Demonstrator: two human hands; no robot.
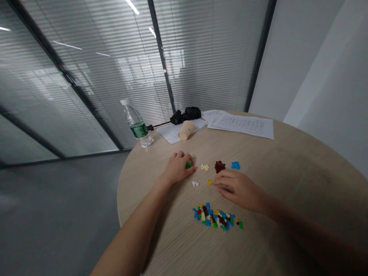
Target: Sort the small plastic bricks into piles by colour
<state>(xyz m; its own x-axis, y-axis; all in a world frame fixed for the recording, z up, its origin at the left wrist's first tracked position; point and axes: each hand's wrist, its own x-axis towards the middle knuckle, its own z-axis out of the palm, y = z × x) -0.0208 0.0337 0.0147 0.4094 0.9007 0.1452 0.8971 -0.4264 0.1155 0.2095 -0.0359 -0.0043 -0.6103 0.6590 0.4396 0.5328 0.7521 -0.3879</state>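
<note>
**Q:** What was in hand, nearest first?

**A:** Nearest you lay a mixed heap of plastic bricks [215, 217], just below your right hand [238, 188]. Your right fingers [223, 179] were pressed together, low over the tabletop; you could not tell whether they covered a piece. Your left hand [176, 168] was curled, its fingers closed around a green brick [188, 165].

**Q:** What lay between the hands and beyond?

**A:** A lone yellow brick [209, 182] sat just beside your right fingertips, and white bricks [195, 183] lay near your left hand. Beyond them stood pale yellow bricks [204, 166], dark red bricks [220, 166] and blue bricks [235, 165], each in its own small group.

**Q:** Edges and room?

**A:** The rim of the round wooden table [122, 191] curved near your left hand. Open tabletop ran right of the groups. Farther off were a water bottle [136, 123], a toppled paper cup [186, 130], printed sheets [241, 126] and a black bundle [185, 114].
</note>
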